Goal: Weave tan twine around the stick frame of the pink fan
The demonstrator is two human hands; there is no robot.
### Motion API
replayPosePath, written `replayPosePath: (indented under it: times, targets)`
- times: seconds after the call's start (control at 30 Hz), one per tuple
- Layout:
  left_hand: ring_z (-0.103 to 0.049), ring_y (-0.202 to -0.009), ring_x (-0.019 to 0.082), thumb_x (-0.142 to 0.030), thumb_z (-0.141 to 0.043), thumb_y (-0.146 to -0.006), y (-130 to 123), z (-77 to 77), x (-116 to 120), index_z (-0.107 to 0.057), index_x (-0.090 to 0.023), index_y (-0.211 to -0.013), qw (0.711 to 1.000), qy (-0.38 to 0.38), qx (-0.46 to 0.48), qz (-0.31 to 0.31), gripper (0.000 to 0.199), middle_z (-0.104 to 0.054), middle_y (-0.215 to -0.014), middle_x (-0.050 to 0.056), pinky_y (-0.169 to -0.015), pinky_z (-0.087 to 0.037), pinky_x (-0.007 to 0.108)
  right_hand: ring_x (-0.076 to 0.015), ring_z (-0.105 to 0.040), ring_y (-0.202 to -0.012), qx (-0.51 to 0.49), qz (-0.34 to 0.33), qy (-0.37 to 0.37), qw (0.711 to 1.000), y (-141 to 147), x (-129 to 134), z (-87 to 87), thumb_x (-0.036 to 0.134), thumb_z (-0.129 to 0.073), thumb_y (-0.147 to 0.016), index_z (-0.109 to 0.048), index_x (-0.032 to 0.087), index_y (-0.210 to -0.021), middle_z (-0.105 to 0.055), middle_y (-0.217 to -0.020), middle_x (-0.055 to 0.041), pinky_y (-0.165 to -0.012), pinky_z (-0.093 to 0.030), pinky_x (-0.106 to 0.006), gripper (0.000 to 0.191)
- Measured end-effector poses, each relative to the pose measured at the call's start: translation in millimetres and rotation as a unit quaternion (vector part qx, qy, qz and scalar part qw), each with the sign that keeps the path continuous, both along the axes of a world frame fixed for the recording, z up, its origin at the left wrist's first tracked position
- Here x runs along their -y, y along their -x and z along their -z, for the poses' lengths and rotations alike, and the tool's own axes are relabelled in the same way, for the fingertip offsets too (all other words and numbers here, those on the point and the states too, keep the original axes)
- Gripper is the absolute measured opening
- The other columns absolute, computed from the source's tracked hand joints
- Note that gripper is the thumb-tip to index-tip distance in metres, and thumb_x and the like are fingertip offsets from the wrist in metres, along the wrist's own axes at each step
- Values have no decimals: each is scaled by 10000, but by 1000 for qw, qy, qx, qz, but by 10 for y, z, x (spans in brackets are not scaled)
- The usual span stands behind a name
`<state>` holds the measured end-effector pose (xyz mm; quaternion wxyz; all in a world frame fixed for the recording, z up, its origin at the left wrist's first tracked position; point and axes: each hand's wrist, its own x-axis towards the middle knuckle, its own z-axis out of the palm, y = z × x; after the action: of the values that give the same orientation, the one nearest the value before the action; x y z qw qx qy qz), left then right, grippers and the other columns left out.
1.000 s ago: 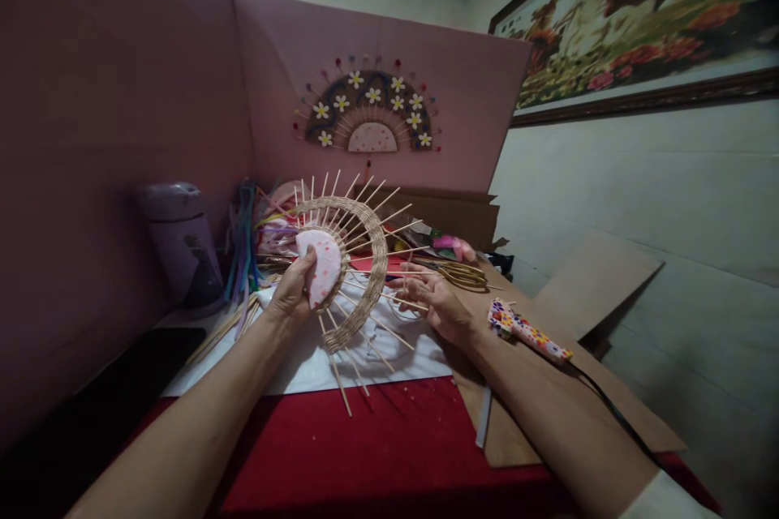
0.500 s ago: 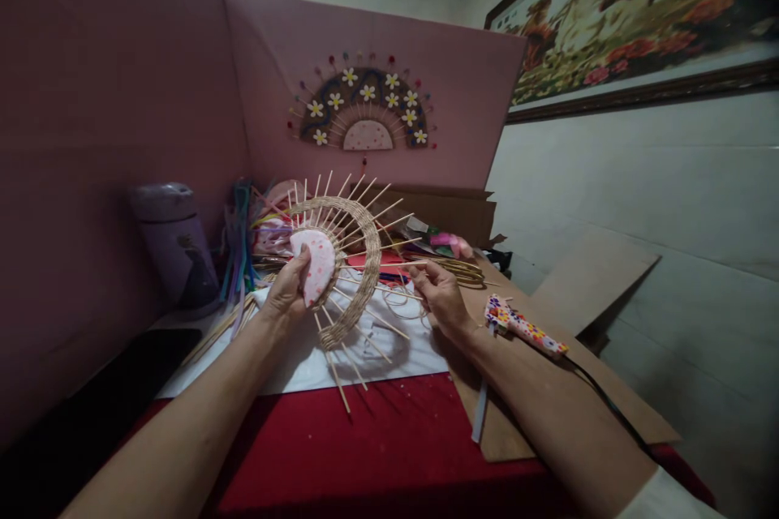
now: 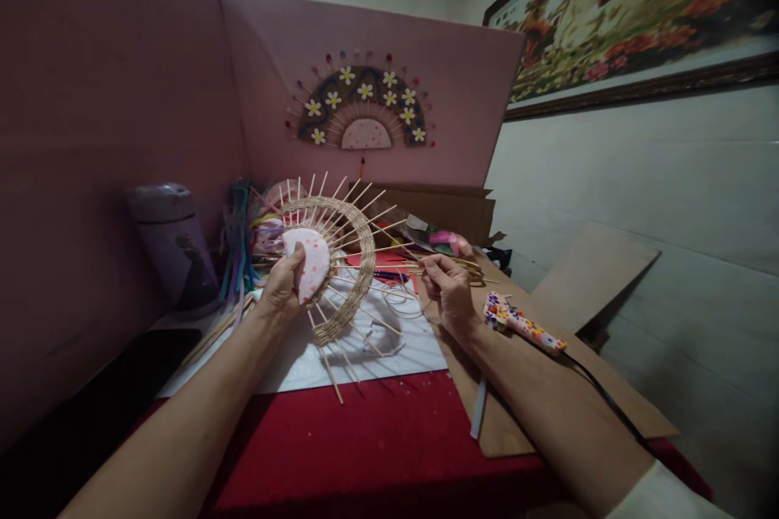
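My left hand (image 3: 285,277) grips a half-round woven fan frame (image 3: 363,259) by its pink dotted centre piece (image 3: 312,261), thumb on top. Thin pale sticks radiate from the centre through a woven straw band and stick out past it. To the right of the frame is my right hand (image 3: 447,289), its fingers pinched together near the stick tips. What lies between those fingertips is too small to make out. A loose thin strand (image 3: 402,310) curls between the frame and my right hand, above the white sheet.
A flowered glue gun (image 3: 524,323) with a black cord lies on a brown board (image 3: 584,389) at right. The white sheet (image 3: 292,369) covers part of the red cloth (image 3: 365,438). A lilac flask (image 3: 176,251) stands left. A finished flowered fan (image 3: 365,93) hangs behind.
The fan frame and my left hand have shifted slightly left. My right hand has moved a little right, away from the stick tips, with its fingers still pinched.
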<state>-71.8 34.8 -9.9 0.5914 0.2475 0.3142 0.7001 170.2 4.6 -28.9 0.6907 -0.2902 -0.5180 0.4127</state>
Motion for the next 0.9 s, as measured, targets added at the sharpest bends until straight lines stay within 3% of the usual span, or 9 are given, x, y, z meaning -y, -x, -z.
replayPosePath:
  times: [0.23,0.37,0.5,0.6,0.7,0.77,0.83,0.9]
  targets:
    - [-653,-552,155,-181,-535,-839,-12,-2,14,-622,-92,-928,1000,-15,14,1,153,-703,-698,74,-585,-572,293,-59,-278,-438,89,136,-98,982,9,85,-6,368,-618,-775,-570,173,-655,-372,-495,67,-418,-234,-212,234]
    - [-660,-574,160,-186,-544,-837,-24,-8,21,-613,-85,-987,999,-13,28,10,194,-704,-712,81,-635,-573,307,-86,-378,-510,141,138,-137,971,44,155,-4,328,-626,-775,-589,181,-680,-465,-558,37,-482,-306,-228,179]
    - [-674,-636,169,-195,-530,-848,-38,8,15,-597,-81,-1042,1000,-21,18,5,235,-709,-786,108,-650,-568,303,-110,-423,-558,200,101,-125,966,72,190,27,318,-624,-773,-617,185,-706,-511,-606,10,-518,-331,-246,149]
    - [-673,-632,158,-199,-561,-831,-48,6,22,-595,-94,-1059,999,-2,36,0,254,-711,-793,103,-664,-563,286,-108,-418,-554,184,62,-92,977,73,182,17,306,-652,-738,-633,179,-691,-511,-602,4,-501,-315,-241,137]
    - [-672,-629,156,-197,-566,-827,-59,-11,34,-594,-93,-1061,999,10,50,-1,258,-712,-795,102,-674,-563,292,-60,-240,-423,87,-74,8,993,33,132,-13,294,-626,-739,-636,180,-738,-347,-481,68,-404,-183,-210,114]
    - [-670,-627,158,-194,-550,-837,-68,-18,34,-599,-81,-1038,999,9,46,-5,235,-711,-790,105,-663,-566,296,-45,-137,-399,37,-183,76,979,-5,90,-25,271,-619,-732,-635,175,-773,-237,-452,101,-387,-109,-200,105]
    - [-665,-609,156,-190,-544,-840,-74,-15,26,-609,-73,-993,999,7,36,-12,203,-709,-765,101,-635,-568,288,-33,-124,-394,18,-223,101,969,-28,61,-26,226,-649,-693,-642,158,-766,-230,-442,109,-386,-85,-193,100]
    - [-660,-593,151,-185,-546,-839,-76,-6,18,-619,-71,-939,999,-1,31,-13,168,-706,-732,91,-604,-567,271,-26,-138,-388,14,-224,110,968,-23,56,-21,204,-673,-665,-652,147,-759,-262,-429,107,-384,-73,-191,111]
